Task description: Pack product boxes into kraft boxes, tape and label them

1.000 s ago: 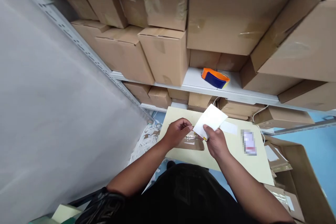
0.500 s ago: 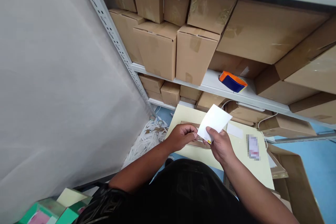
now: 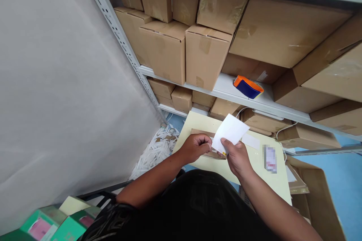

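Note:
My right hand (image 3: 237,154) is closed on a white paper sheet (image 3: 230,131), with the thumb flat on its face. The sheet curves slightly and has a small yellow mark at its lower corner. My left hand (image 3: 198,146) is closed in a pinch at the sheet's lower left edge. Whatever lies between those fingertips is too small to make out. Below both hands, a flat brown cardboard piece (image 3: 198,131) lies on the pale yellow table (image 3: 267,180), partly hidden by them. Another white paper (image 3: 251,141) rests on the table beyond my right hand.
Shelves ahead hold several cardboard boxes (image 3: 207,56) and an orange and blue band (image 3: 249,87). A blurred-out item (image 3: 270,159) lies on the table's right. Shredded white paper (image 3: 155,154) covers the floor left; an open carton (image 3: 313,188) stands right. Green boxes (image 3: 70,229) sit lower left.
The view has shifted slightly, so shelf and table appear a little further left. Both hands keep nearly the same pose at the white sheet.

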`<state>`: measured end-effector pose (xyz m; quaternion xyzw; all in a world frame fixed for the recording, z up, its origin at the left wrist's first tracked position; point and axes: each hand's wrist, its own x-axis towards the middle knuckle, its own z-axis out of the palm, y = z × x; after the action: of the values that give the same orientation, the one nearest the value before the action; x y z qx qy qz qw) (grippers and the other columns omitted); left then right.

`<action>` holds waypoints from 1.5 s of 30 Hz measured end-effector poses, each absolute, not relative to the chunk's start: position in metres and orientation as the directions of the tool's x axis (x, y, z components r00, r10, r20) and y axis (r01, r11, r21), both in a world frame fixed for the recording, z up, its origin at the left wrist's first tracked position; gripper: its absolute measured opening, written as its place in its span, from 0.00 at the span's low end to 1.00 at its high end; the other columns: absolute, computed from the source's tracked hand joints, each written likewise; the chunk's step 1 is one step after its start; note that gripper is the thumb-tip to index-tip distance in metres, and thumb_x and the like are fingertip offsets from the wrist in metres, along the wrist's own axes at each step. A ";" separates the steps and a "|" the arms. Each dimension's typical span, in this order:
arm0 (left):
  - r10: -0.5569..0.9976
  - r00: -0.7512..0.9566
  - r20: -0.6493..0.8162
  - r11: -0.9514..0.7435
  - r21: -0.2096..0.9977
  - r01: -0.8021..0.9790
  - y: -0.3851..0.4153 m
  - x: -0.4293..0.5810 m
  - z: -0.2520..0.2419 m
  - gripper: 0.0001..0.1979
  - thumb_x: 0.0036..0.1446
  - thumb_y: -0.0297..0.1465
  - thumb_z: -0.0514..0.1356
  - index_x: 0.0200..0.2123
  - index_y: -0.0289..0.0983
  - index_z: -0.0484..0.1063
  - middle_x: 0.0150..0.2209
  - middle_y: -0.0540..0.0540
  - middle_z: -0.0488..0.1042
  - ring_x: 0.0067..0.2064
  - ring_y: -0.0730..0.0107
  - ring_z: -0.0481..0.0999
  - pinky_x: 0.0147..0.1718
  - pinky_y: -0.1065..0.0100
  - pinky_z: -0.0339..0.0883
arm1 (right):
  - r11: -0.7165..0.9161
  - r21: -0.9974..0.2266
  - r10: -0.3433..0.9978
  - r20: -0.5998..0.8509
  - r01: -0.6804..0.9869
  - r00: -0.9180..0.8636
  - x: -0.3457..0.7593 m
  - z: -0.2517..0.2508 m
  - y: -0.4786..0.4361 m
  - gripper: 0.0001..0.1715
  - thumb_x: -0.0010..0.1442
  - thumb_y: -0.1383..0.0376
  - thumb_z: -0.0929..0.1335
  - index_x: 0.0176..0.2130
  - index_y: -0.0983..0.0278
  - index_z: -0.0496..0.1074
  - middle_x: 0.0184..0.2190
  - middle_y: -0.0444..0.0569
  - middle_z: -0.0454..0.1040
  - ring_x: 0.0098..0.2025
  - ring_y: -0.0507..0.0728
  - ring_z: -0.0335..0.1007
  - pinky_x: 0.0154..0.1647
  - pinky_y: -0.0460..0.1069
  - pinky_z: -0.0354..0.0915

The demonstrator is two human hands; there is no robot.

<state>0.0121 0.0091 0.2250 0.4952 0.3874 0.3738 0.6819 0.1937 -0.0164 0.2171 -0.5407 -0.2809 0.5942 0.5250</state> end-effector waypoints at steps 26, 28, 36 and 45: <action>0.895 0.419 -0.151 0.198 0.978 -0.071 0.009 0.035 0.215 0.07 0.50 0.32 0.65 0.27 0.34 0.74 0.24 0.51 0.73 0.27 0.74 0.69 0.30 0.71 0.62 | -0.234 -0.905 0.912 -0.331 -0.356 0.243 0.216 0.201 -0.020 0.20 0.50 0.54 0.79 0.35 0.65 0.77 0.29 0.48 0.79 0.28 0.58 0.73 0.23 0.51 0.68; 0.897 0.414 -0.155 0.195 0.979 -0.057 0.008 0.036 0.216 0.07 0.50 0.32 0.65 0.27 0.35 0.73 0.24 0.51 0.72 0.26 0.74 0.68 0.29 0.71 0.61 | -0.233 -0.908 0.909 -0.331 -0.349 0.253 0.217 0.199 -0.021 0.21 0.50 0.54 0.80 0.37 0.65 0.77 0.30 0.49 0.80 0.28 0.58 0.74 0.24 0.51 0.69; 0.893 0.415 -0.175 0.216 0.975 -0.053 0.007 0.040 0.216 0.06 0.50 0.32 0.64 0.27 0.35 0.73 0.22 0.52 0.71 0.27 0.73 0.68 0.30 0.70 0.62 | -0.236 -0.928 0.911 -0.315 -0.287 0.267 0.220 0.197 -0.024 0.22 0.51 0.52 0.78 0.37 0.66 0.78 0.31 0.50 0.80 0.29 0.58 0.73 0.25 0.50 0.68; 0.884 0.437 -0.166 0.214 0.975 -0.063 0.004 0.041 0.209 0.06 0.52 0.33 0.63 0.27 0.36 0.73 0.23 0.52 0.71 0.27 0.72 0.69 0.30 0.70 0.62 | -0.244 -0.925 0.909 -0.323 -0.293 0.263 0.220 0.196 -0.029 0.20 0.52 0.52 0.78 0.35 0.65 0.78 0.29 0.49 0.80 0.27 0.57 0.71 0.25 0.50 0.65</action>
<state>0.0407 0.0038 0.2091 0.5184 0.3961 0.3528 0.6707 0.2202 -0.0288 0.1964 -0.5710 -0.2698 0.5438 0.5526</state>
